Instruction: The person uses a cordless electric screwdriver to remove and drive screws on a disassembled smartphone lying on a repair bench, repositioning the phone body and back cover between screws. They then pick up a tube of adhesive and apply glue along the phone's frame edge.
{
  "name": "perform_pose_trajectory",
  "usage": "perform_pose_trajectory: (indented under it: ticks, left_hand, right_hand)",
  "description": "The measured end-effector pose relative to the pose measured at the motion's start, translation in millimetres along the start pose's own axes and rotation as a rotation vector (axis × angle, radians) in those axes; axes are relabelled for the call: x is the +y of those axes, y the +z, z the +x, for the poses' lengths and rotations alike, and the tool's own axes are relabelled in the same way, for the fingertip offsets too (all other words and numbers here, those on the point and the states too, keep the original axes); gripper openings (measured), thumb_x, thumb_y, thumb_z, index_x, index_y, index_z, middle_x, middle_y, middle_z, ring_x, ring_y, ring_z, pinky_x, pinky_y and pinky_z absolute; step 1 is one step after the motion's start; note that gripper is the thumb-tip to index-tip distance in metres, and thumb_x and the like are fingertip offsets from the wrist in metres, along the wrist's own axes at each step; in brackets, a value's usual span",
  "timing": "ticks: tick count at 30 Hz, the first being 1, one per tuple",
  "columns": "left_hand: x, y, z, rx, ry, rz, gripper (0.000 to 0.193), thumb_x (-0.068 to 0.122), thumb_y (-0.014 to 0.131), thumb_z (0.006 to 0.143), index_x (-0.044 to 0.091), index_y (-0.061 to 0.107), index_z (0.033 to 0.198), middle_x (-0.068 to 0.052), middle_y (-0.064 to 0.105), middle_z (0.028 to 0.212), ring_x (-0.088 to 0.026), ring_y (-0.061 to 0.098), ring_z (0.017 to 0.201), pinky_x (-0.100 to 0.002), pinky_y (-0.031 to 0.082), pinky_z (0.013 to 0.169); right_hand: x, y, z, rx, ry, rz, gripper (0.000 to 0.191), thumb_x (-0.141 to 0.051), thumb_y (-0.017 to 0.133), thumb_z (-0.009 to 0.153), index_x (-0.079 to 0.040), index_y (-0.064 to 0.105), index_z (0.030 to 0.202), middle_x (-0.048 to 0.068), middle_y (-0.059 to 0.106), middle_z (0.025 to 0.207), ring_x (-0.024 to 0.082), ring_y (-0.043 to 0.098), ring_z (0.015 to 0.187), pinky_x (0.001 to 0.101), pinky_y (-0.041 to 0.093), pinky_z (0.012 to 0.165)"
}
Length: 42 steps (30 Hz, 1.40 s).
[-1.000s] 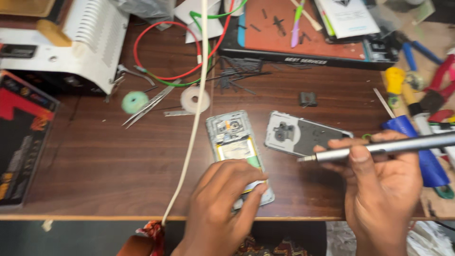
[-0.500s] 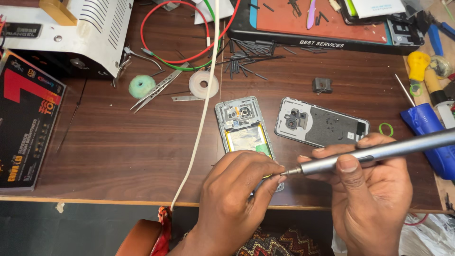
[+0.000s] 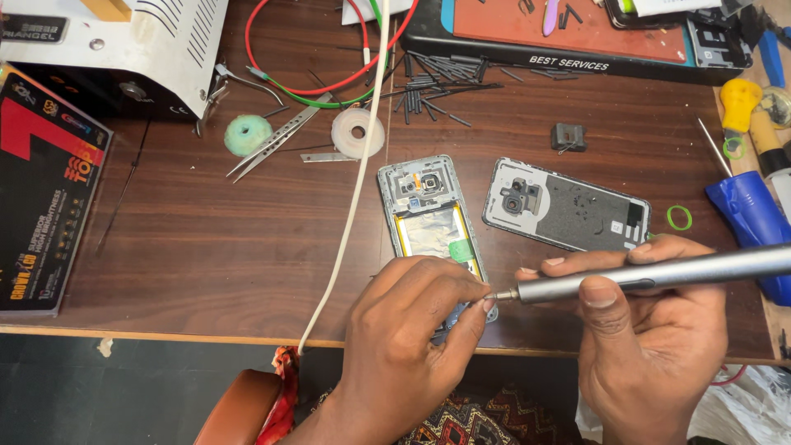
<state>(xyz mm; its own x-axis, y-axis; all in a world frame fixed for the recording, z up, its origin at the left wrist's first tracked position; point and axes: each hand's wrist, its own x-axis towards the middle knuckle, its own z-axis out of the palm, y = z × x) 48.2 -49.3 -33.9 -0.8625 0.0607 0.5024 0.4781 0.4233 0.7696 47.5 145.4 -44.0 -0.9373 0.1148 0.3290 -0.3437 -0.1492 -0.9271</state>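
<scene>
An opened phone [image 3: 428, 216] lies on the brown wooden table [image 3: 206, 247], its insides and battery showing. My left hand [image 3: 408, 330] covers the phone's near end and pinches at the tip of a grey metal screwdriver [image 3: 659, 276]. My right hand [image 3: 651, 338] grips that screwdriver, which lies nearly level and points left at the left fingertips. Whatever sits between those fingertips is too small to make out. The phone's removed back cover [image 3: 568, 206] rests inside up just to the right of the phone.
A white cable [image 3: 358, 165] crosses the table beside the phone. Tweezers [image 3: 272, 144], two tape rolls [image 3: 356, 132], loose black strips [image 3: 437, 82], a repair mat [image 3: 568, 33], a white machine [image 3: 124, 41], a black box [image 3: 45, 189] and blue and yellow tools [image 3: 746, 206] surround the work.
My right hand has swung the screwdriver left and down until its tip meets my left fingertips over the phone's near end. The view has shifted slightly.
</scene>
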Motion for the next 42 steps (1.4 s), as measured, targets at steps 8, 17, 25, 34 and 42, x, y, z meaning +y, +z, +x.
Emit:
perform_pose_trajectory:
  ticks: [8,17,25,34,42]
  left_hand:
    - [-1,-3,-5,-0.017,-0.014,0.012,0.008,0.006,0.076,0.088,0.006,0.07,0.092,-0.004,0.072,0.094,-0.025,0.07,0.091,-0.037,0.055,0.079]
    - [-1,-3,-8,0.016,0.042,0.119,0.015,0.005,0.079,0.082,0.008,0.066,0.089,-0.003,0.069,0.092,-0.025,0.068,0.091,-0.038,0.053,0.078]
    - [0,-4,-10,0.024,0.1,0.164,0.015,0.006,0.079,0.082,0.009,0.067,0.09,-0.001,0.07,0.095,-0.024,0.069,0.093,-0.039,0.054,0.083]
    - [1,-6,-11,0.03,0.133,0.178,0.013,0.008,0.08,0.083,0.009,0.072,0.093,0.0,0.072,0.096,-0.022,0.07,0.093,-0.037,0.054,0.083]
    - [3,-7,-11,0.03,0.116,0.166,0.01,0.009,0.08,0.084,0.011,0.073,0.092,0.002,0.073,0.095,-0.02,0.07,0.091,-0.036,0.054,0.081]
  right_hand:
    - [-7,12,-7,0.059,-0.042,-0.193,0.038,-0.008,0.069,0.106,-0.003,0.036,0.126,0.027,0.071,0.099,0.03,0.076,0.096,0.0454,0.067,0.094]
    - [-6,16,-14,0.066,-0.031,-0.286,0.037,-0.007,0.067,0.104,-0.005,0.035,0.123,0.026,0.072,0.1,0.03,0.078,0.098,0.0399,0.069,0.092]
    - [6,10,-12,0.112,0.06,-0.063,0.033,0.0,0.064,0.108,0.001,0.038,0.129,0.029,0.071,0.099,0.031,0.076,0.092,0.0421,0.07,0.08]
    - [7,10,-15,0.172,0.073,-0.066,0.034,0.0,0.065,0.107,0.002,0.041,0.131,0.028,0.071,0.097,0.03,0.076,0.089,0.0413,0.069,0.075]
    - [5,8,-17,0.146,-0.015,-0.094,0.031,-0.001,0.067,0.11,0.0,0.04,0.127,0.028,0.071,0.097,0.03,0.076,0.09,0.0393,0.07,0.076]
